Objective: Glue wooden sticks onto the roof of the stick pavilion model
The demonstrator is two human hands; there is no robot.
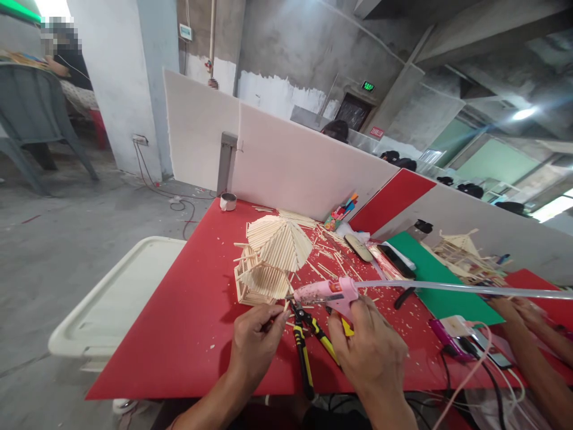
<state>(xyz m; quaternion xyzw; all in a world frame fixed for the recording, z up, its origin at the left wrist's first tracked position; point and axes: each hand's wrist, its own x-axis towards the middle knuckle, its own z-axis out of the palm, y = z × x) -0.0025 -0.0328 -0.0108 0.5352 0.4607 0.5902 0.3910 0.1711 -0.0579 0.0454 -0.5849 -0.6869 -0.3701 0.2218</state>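
Note:
My right hand (pixel 369 346) is closed around the handle of a pink glue gun (pixel 329 292), with a long clear glue stick (pixel 447 288) trailing out of its back end to the right. Between thumb and fingertips, my left hand (pixel 259 337) pinches a short piece of wooden stick (pixel 286 305). The gun's nozzle points left, close to that piece; whether they touch I cannot tell. Just beyond my hands stands a small pavilion model (pixel 264 260) built of thin sticks, with a pleated roof. Pliers with black and yellow handles (pixel 304 352) lie open on the table between my hands.
Loose sticks and scraps (pixel 324 260) litter the red table (pixel 179 340). A tape roll (pixel 228 202), a pen holder (pixel 333 221), a phone (pixel 396 261) and a power strip (pixel 454 343) with cables lie around. At right, a co-worker's arms (pixel 532 334) reach over the neighbouring place. White partitions (pixel 304 161) stand behind.

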